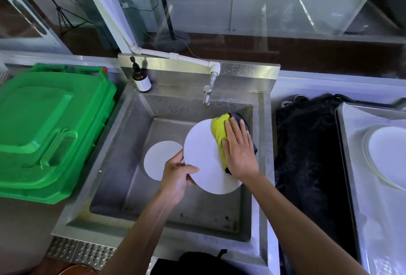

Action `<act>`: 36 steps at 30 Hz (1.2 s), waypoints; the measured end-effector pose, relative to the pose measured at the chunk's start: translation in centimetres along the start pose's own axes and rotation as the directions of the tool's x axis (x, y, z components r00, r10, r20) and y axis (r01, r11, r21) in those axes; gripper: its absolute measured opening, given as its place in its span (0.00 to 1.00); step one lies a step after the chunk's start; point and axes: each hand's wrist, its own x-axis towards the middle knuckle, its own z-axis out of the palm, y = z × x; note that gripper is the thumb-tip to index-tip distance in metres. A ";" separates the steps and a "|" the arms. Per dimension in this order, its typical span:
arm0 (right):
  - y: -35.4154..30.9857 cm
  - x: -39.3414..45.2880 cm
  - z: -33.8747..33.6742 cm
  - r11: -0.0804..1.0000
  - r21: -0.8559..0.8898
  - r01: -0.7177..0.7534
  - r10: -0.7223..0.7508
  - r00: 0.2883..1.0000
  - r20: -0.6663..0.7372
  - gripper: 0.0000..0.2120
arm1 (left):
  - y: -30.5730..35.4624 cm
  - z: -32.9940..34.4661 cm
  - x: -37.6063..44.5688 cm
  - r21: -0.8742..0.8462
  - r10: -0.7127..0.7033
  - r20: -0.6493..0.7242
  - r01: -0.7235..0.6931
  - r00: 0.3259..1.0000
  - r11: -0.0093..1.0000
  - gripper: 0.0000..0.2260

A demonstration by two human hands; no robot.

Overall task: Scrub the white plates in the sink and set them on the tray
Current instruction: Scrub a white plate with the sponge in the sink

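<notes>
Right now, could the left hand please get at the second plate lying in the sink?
Probably not yet: the left hand is gripping the plate being scrubbed, which hangs partly over the second plate.

The pale label on the brown pump bottle (141, 79) is too blurred to read.

Two bare forearms come up from bottom of frame, no sleeves anywhere in view, bare to the frame edge on both sides. Left hand (176, 178) bare: no glove, no ring, no watch or band at wrist. Right hand (238, 149) same: bare, no glove, no jewellery seen, nails short and unpainted as far as can be told. Forearms slim, wrists narrow. Dark shape at bottom centre betw. the arms, w/ small loop or strap on its right edge; can't tell if it's clothing.
</notes>
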 end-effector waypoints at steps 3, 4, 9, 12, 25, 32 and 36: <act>0.3 -1.2 0.3 0.999 0.013 -0.037 0.038 0.999 -0.014 0.26 | -0.1 0.4 -0.3 -0.007 0.004 -0.034 -0.005 0.999 1.000 0.28; 0.3 -1.6 0.5 0.999 0.016 -0.044 0.044 0.999 -0.019 0.26 | -0.1 0.5 -0.4 -0.010 0.003 -0.049 -0.003 0.999 1.000 0.29; 0.1 -3.6 0.9 0.997 0.041 -0.067 0.068 0.998 -0.012 0.25 | 0.0 1.1 -0.7 0.006 0.008 -0.100 -0.007 0.995 1.000 0.25; -0.8 -5.1 1.1 0.990 0.108 -0.087 0.086 0.996 0.014 0.25 | 0.2 1.4 -0.6 0.012 0.005 -0.127 -0.003 0.992 1.000 0.24; -7.8 -6.8 0.6 0.879 0.467 -0.093 0.009 0.984 0.180 0.26 | 0.4 1.2 -1.3 -0.055 0.002 -0.056 -0.005 0.998 0.998 0.19; -6.2 -8.7 1.8 0.942 0.335 0.004 -0.070 0.981 0.184 0.27 | -0.5 0.1 -1.9 -0.112 -0.020 -0.066 0.013 0.998 0.994 0.24; -4.7 -8.8 3.2 0.965 0.257 -0.047 -0.001 0.983 0.182 0.27 | -0.3 -0.3 -1.8 -0.105 -0.030 -0.134 0.016 0.990 0.994 0.28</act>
